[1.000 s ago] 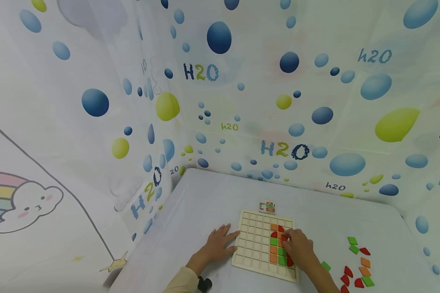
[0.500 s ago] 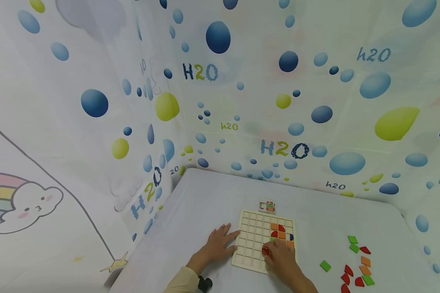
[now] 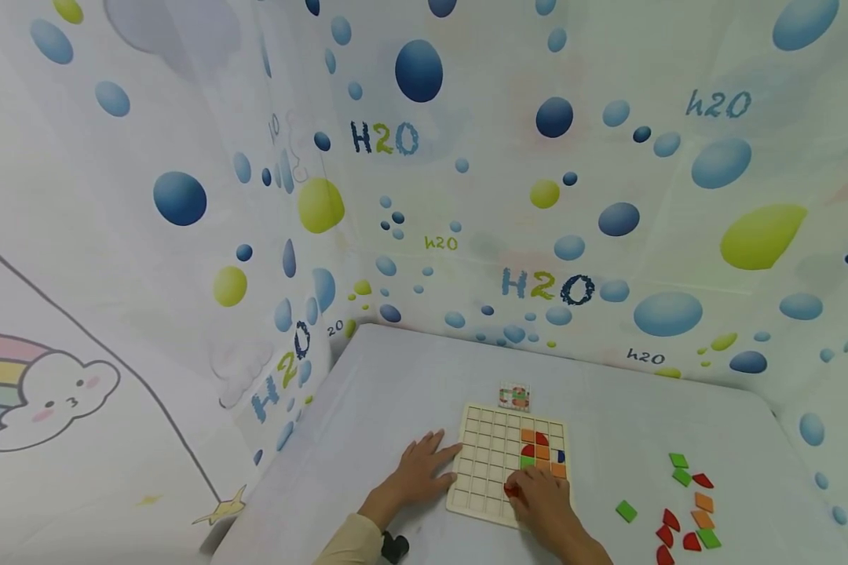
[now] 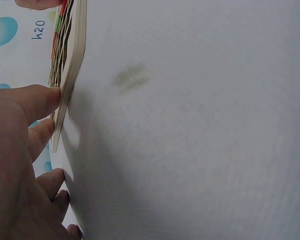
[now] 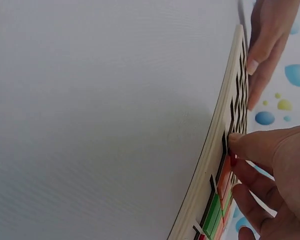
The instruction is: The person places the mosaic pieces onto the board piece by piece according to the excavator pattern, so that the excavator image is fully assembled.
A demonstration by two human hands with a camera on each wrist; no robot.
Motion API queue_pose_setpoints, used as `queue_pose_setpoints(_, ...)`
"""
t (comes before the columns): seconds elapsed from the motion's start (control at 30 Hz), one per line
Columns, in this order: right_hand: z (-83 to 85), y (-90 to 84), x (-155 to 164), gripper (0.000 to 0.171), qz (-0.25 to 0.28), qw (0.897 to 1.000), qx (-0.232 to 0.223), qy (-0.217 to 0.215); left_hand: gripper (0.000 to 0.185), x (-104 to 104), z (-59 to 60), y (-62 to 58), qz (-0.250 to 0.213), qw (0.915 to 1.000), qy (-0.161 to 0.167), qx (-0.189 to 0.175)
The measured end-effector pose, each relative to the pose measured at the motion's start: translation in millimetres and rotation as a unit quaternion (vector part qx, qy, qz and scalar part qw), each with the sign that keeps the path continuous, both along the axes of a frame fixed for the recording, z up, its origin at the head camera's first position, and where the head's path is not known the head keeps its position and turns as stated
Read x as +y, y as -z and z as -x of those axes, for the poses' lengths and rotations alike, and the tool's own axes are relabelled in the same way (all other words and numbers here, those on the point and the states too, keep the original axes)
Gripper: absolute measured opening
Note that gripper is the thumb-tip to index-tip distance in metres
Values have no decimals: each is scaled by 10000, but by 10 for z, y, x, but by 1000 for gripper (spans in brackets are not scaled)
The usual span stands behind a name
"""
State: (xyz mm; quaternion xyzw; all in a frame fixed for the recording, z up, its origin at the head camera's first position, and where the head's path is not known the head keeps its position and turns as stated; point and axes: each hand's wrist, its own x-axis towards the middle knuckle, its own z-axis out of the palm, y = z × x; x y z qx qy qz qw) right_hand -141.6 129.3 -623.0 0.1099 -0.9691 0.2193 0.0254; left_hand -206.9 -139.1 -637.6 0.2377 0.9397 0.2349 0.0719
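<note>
A pale wooden grid board (image 3: 480,463) lies on the white-covered table. My left hand (image 3: 422,472) rests at its left edge with spread fingers; in the left wrist view, the thumb and a finger touch the rim. Over the lower middle of the grid, my right hand (image 3: 546,502) pinches a small red piece (image 3: 510,490) between thumb and fingertips. Beside it, several cells hold flat pieces, among them an orange square (image 3: 528,435), a red quarter-round (image 3: 541,439) and a blue-marked piece (image 3: 561,456). My right hand hides the lower filled cells.
A small printed pattern card (image 3: 514,397) lies just beyond the board. Loose red, orange and green pieces (image 3: 703,519) are scattered to the right, with one green square (image 3: 626,512) nearer the board. A dark object (image 3: 394,547) sits by my left wrist.
My right hand has moved left and down from the board's right columns with the red piece, uncovering the blue-marked piece. My left hand has stayed put.
</note>
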Motion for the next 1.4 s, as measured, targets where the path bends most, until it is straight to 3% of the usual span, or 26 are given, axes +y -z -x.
queue_pose_setpoints(0.43,1,52,1,23,-162,9990,405,16,55,18,4,-11,-67,10000,51,31)
queue_pose_setpoints(0.9,-34,-35,12,17,-450,9979,469,29,55,11,-5,-9,-183,9997,102,91)
queue_pose_setpoints(1.13,-118,-130,185,15,-233,9982,74,540,56,-3,-12,-51,-93,9999,92,61)
queue_pose_setpoints(1.4,-244,-224,736,39,-145,9841,-841,1556,56,-32,-19,-63,-31,9999,76,92)
